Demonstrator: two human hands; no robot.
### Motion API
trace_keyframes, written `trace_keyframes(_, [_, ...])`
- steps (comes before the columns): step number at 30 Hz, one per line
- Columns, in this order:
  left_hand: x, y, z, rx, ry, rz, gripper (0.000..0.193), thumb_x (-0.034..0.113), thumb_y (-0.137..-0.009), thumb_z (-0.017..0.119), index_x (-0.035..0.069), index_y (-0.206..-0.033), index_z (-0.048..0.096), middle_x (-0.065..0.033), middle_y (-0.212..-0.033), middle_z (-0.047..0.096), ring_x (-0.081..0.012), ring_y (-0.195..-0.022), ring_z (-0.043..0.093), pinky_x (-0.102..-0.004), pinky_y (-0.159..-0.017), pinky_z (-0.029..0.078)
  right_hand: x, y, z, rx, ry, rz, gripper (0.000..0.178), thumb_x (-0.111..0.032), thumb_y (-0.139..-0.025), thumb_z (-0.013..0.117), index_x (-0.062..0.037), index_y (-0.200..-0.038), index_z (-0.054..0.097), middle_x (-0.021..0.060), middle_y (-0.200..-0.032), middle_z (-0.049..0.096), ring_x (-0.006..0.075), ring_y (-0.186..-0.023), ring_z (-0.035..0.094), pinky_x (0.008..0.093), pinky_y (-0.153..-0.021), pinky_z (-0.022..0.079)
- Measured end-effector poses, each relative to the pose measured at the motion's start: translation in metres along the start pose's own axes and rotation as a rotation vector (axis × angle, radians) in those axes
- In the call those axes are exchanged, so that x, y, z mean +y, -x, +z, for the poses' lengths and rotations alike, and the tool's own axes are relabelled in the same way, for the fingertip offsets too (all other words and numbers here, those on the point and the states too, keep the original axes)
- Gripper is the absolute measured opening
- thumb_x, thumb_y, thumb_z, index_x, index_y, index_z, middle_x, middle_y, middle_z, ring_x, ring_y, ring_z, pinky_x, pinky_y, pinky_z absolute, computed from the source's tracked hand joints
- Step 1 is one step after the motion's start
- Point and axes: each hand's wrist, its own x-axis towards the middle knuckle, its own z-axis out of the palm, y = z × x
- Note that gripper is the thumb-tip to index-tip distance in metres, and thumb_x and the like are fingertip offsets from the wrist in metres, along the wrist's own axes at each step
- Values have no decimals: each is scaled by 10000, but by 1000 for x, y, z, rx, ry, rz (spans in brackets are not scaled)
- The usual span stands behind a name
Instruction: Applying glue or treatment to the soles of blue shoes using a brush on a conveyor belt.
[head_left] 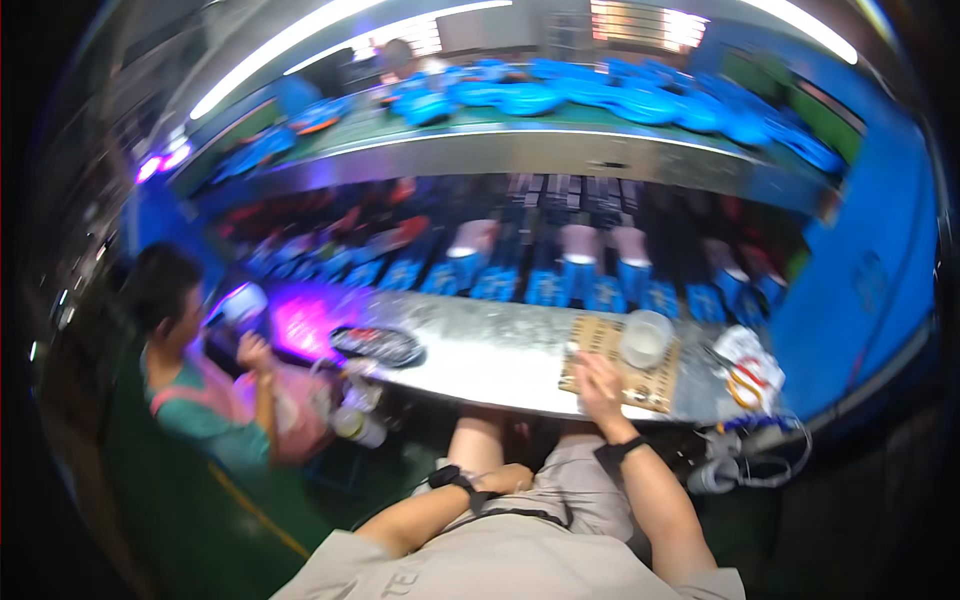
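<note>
My right hand point(598, 385) is over the near left part of a printed brown cardboard sheet point(650, 392) on the metal worktop. Its fingers are drawn together, and anything between them is too small or blurred to make out. Beside it, a round whitish translucent tub point(646, 340) stands on the cardboard. My left hand point(510, 479) lies on my lap near my waist, its fingers mostly hidden from view. Both of my wrists carry black bands.
A white cloth-like bundle with a yellow-orange ring point(745, 385) lies right of the cardboard. Cables point(790, 450) hang below it. A dark patterned shoe-like piece point(378, 346) is left on the worktop point(480, 350). Blue pieces point(640, 100) fill the upper shelf. A co-worker point(200, 370) sits left.
</note>
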Motion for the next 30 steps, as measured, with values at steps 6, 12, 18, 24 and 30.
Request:
trace_keyframes(6, [-39, -39, 9, -214, -260, 31, 332, 270, -858, 626, -26, -956, 739, -295, -1080, 701, -440, -974, 694, -483, -839, 554, 0, -6, -5, 9, -40, -75, 280, -144, -920, 656, -17, -1164, 712, 153, -1116, 710, 341, -1000, 656, 417, -894, 519])
trace_keyframes(12, [-33, -55, 17, -332, -396, 96, 177, 148, -793, 643, 18, -827, 759, -234, -961, 727, -366, -899, 728, -423, -788, 576, -10, 4, -11, 50, -6, -10, 236, -174, -951, 646, -47, -1141, 707, 109, -1069, 688, 315, -1009, 643, 417, -921, 505])
trace_keyframes(18, [-31, -74, -6, -342, -599, 494, 142, 123, -821, 617, 50, -825, 739, -204, -858, 706, -344, -821, 698, -396, -751, 541, -11, -1, -7, 68, 3, 12, 213, -174, -951, 638, -63, -1126, 690, 98, -989, 656, 307, -966, 644, 414, -896, 506])
trace_keyframes(24, [-6, -85, -20, -505, -506, 380, 168, 117, -773, 652, 50, -881, 762, -213, -971, 725, -387, -927, 705, -409, -815, 572, -11, -1, -7, 84, 46, -38, 218, -176, -943, 644, -68, -1126, 691, 101, -982, 658, 304, -963, 650, 411, -881, 510])
trace_keyframes(30, [-5, -72, -24, -381, -413, 370, 173, 119, -767, 661, 28, -901, 721, -203, -968, 706, -391, -942, 675, -409, -828, 552, -11, -3, -8, 61, -22, -31, 230, -162, -927, 666, -53, -1125, 712, 117, -1003, 691, 323, -918, 668, 414, -810, 537])
